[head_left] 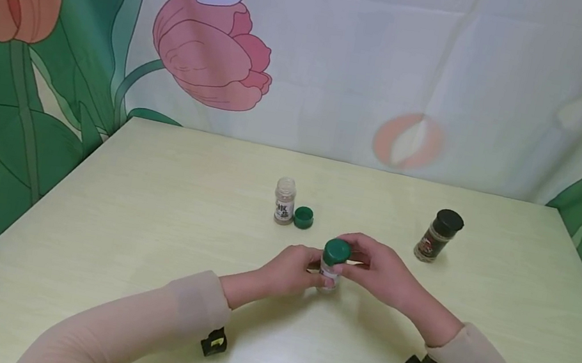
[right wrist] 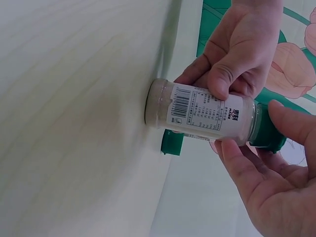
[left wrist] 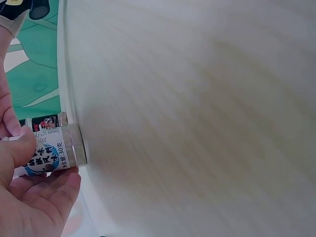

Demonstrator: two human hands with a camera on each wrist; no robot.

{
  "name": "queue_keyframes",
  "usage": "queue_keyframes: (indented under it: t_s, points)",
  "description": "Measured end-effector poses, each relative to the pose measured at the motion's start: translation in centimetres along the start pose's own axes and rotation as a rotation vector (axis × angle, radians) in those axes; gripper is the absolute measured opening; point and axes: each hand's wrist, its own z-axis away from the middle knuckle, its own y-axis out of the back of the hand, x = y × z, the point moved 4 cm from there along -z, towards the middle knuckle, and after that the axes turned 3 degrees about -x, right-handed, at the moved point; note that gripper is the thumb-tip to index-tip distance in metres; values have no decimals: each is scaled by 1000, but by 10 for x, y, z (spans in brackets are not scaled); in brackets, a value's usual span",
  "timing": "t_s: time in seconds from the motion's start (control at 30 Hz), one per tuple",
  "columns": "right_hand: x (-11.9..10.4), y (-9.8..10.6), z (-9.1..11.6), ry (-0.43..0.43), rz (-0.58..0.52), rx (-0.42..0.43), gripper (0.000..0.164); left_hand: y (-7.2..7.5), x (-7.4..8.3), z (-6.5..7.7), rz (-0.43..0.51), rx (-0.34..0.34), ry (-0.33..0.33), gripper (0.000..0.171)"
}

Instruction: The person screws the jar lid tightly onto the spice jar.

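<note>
A seasoning jar [right wrist: 202, 109] with a white label stands on the table between my two hands. My left hand [head_left: 292, 269] holds its body, thumb on one side and fingers on the other; in the left wrist view the label [left wrist: 49, 153] shows beside the thumb. At the top, my right hand [head_left: 383, 272] grips the green cap [head_left: 337, 252], with its thumb against the cap's side and a finger by the neck. The cap sits on the jar. Beyond the hands, an uncapped small jar [head_left: 284, 203] stands next to a loose green cap [head_left: 303, 217].
A black-capped seasoning jar [head_left: 438, 235] stands at the right, toward the back of the pale wooden table [head_left: 179, 188]. Behind the table hangs a cloth backdrop [head_left: 333, 72] printed with flowers and leaves.
</note>
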Motion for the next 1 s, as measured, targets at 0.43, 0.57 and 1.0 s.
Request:
queue_keyframes:
  t_s: [0.43, 0.57, 1.0]
  points:
    - [3, -1, -2, -45, 19, 71, 39, 1, 1, 1, -16, 0, 8, 27]
    - [2, -1, -1, -43, 19, 75, 38, 1, 1, 1, -14, -2, 4, 27]
    - [-4, 0, 0, 9, 73, 60, 35, 0, 0, 0, -7, -10, 15, 24]
